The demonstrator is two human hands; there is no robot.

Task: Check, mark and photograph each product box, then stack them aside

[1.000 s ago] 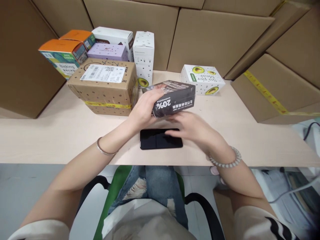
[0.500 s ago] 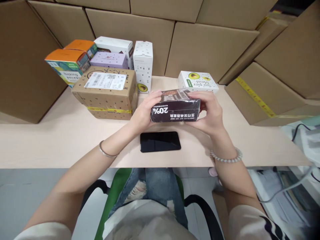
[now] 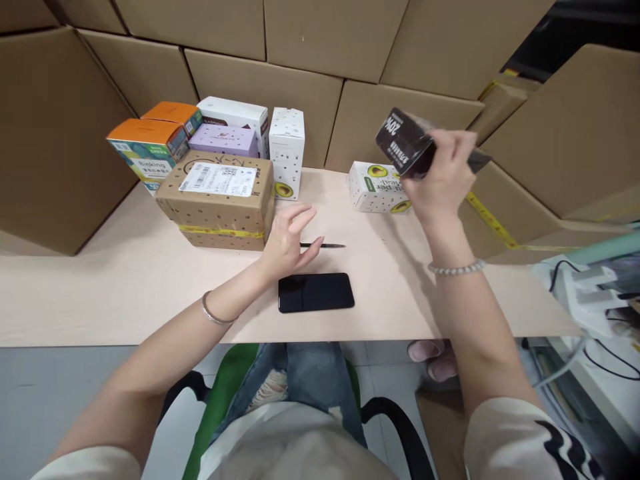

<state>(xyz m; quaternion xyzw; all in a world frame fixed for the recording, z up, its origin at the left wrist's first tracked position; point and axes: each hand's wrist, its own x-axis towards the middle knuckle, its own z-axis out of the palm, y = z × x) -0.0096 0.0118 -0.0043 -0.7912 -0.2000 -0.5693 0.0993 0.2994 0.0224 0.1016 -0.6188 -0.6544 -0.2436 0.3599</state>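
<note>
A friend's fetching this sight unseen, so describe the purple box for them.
On the desk, left of the phone, find the brown parcel with the white label. The purple box is right behind it. Its speckled lilac top sets it apart from the orange boxes and white boxes beside it.

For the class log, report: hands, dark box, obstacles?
Right hand: holding dark box, raised. Left hand: open, near phone. Possible obstacle: avocado box, partly hidden.

The dark, glossy box (image 3: 403, 141), printed with white "20%" lettering, is tilted in the air above the table (image 3: 240, 293), gripped in the right hand (image 3: 444, 170), which hides part of it.
</note>
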